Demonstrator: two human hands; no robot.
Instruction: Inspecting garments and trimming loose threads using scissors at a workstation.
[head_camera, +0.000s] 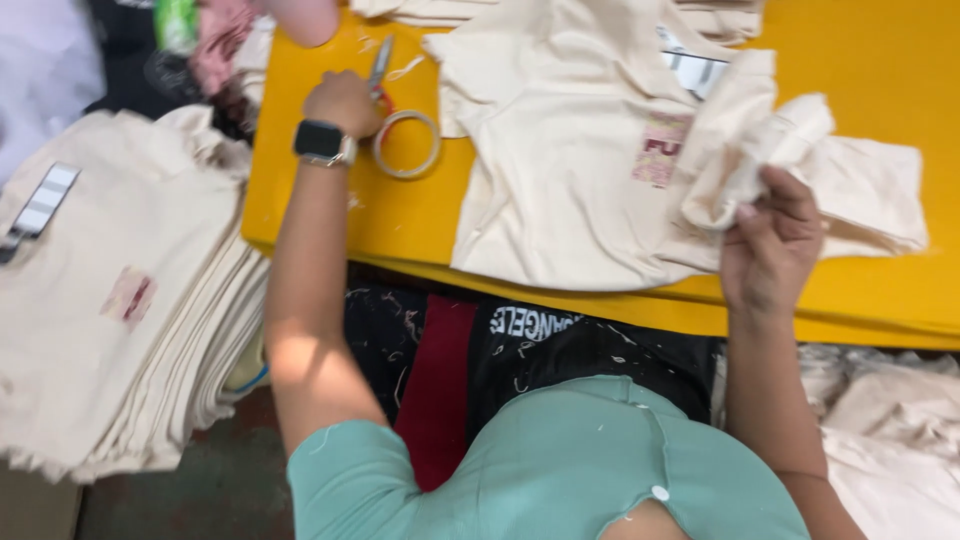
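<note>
Far out beyond the left hand's outer side, a tall stack of folded cream shirts (120, 300) sits beside the yellow bench (860, 60), each with a small reddish print. The left hand (343, 103), a dark smartwatch (322, 141) on its wrist, rests on the bench with its fingers curled around the red handles of a pair of small scissors (379, 70), whose blades point away from the person; a ring of tape (405, 144) lies just beside this hand, touching or nearly touching it. Between the two hands a cream shirt (560, 170) lies spread flat on the bench, print upward. The right hand (770, 245) is clenched on a bunched fold of that shirt's fabric (760, 150), lifting it just above the fingers. The step in hand appears to be trimming or checking the garment: scissors being taken up while the cloth is gathered. The next move would likely call for bringing the blades across to the held fold and keeping the fabric taut.
</note>
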